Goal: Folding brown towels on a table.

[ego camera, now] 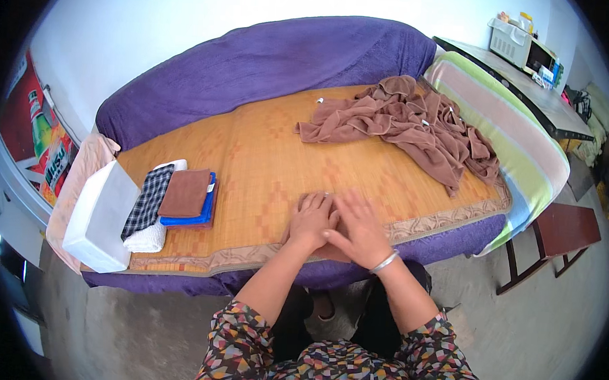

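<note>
My left hand (311, 221) lies flat, palm down, on a brown towel (335, 253) at the front edge of the woven mat (265, 157). Beside it my right hand (359, 228), slightly blurred and with a bangle at the wrist, is spread over the same towel; the thumb side of each hand meets or nearly meets the other. Most of that towel is hidden under the hands. Further back on the right lies a loose heap of brown towels (389, 117). To the left, a folded brown towel (184, 192) tops a stack with a blue towel (208, 206) beneath.
A checked cloth (149, 196) on a white towel (149, 239) and a white plastic box (102, 217) stand at the mat's left end. Purple cover (269, 56) drapes the backrest; a striped cover (501, 117) lies over the right armrest. A wooden stool (567, 232) stands right.
</note>
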{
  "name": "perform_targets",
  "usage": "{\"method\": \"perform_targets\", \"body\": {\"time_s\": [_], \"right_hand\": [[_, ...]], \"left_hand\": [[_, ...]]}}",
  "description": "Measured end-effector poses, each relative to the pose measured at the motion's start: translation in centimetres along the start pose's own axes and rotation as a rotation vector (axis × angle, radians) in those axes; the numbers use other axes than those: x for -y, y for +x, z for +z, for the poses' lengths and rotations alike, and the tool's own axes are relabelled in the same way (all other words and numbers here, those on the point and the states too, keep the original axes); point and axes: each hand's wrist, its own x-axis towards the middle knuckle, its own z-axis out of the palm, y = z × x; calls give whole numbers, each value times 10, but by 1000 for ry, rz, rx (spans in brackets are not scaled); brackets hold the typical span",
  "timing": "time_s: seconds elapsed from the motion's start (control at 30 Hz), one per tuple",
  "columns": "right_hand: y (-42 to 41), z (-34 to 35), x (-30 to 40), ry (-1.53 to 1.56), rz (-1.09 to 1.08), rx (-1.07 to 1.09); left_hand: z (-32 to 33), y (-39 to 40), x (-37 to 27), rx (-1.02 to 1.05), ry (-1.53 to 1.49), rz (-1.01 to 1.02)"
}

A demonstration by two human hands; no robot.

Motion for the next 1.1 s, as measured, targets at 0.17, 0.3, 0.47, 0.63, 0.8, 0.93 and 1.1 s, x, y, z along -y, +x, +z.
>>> {"method": "perform_targets", "body": {"time_s": [0.17,0.3,0.47,0.63,0.8,0.93,1.1], "right_hand": [[-13,34,-17,-88,25,216],[-12,17,-50,-221,82,245],[-9,24,-74,-174,170,-1],[-12,20,-72,-129,184,4],[-17,22,-76,-108,166,-33],[-16,23,-76,-127,151,-25],[-16,21,-75,-129,163,-14]], "left_hand": [[-1,-5,11,-21,50,-117],[-26,-3,6,58,76,-122],[-11,16,39,-24,38,141],[-30,23,35,83,-27,222],[-59,30,25,383,-24,-48],[-60,25,38,372,-141,-78],[-67,19,42,494,-643,-187]]}}
